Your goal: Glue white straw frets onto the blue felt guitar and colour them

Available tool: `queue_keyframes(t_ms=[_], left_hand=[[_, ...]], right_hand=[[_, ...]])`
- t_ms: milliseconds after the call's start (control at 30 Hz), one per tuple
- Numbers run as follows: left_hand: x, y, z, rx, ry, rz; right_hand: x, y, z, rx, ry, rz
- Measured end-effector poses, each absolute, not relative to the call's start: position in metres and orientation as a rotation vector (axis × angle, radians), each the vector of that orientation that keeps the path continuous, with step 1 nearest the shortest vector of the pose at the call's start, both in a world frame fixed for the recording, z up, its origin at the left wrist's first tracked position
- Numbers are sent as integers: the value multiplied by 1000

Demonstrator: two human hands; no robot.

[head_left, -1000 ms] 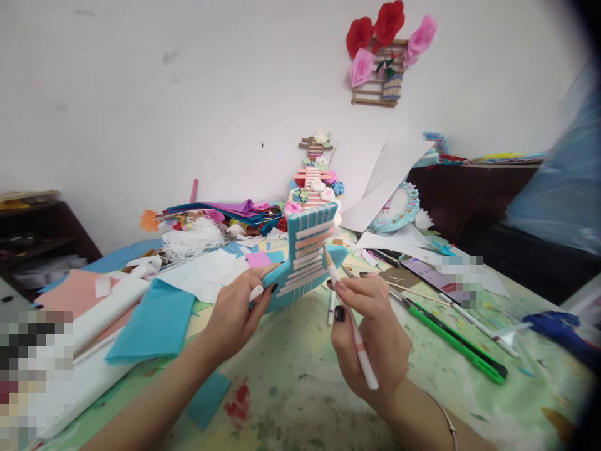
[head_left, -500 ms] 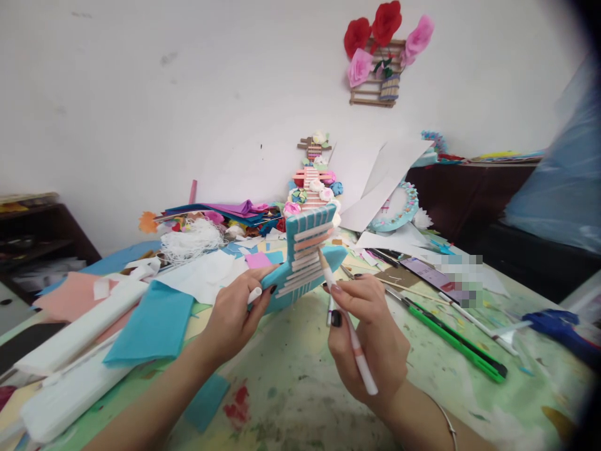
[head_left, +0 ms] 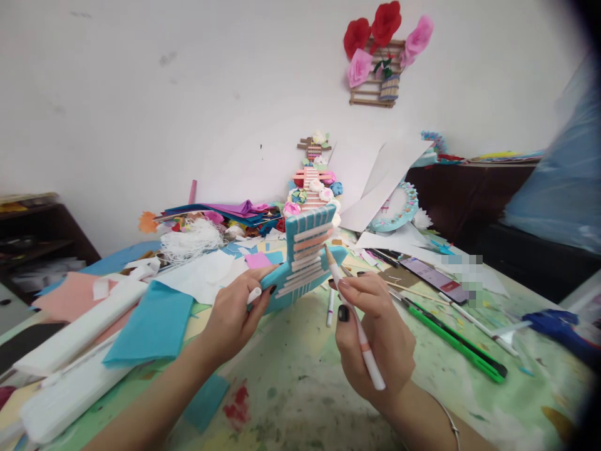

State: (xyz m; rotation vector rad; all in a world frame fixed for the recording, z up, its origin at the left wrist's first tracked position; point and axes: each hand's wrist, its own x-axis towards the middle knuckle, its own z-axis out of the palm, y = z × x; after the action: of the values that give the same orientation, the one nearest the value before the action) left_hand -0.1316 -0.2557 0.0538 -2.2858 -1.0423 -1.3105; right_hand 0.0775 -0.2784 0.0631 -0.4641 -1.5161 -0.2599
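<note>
One marker point(head_left: 367, 356) shifted rightward with right hand point(head_left: 382, 335); left hand point(head_left: 237, 310) grips blue craft point(head_left: 307, 257).

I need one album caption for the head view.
Left hand holds a blue model with pale strips, while the right hand points a marker at it.

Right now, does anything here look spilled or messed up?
Yes. A red smear marks the green table between the two arms, like spilled paint; I can't tell if it's wet. Farther back, white string lies in a tangled heap. The blue shape in the left hand shows no clear damage.
</note>
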Motion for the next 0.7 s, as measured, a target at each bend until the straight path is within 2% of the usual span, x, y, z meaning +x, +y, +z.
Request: queue_keyframes(t_ms=[700], left_hand=[[-131,-258,55,-2254,-1040,-1270]], right_hand=[[77,-277,61,-431,-1514,-185]])
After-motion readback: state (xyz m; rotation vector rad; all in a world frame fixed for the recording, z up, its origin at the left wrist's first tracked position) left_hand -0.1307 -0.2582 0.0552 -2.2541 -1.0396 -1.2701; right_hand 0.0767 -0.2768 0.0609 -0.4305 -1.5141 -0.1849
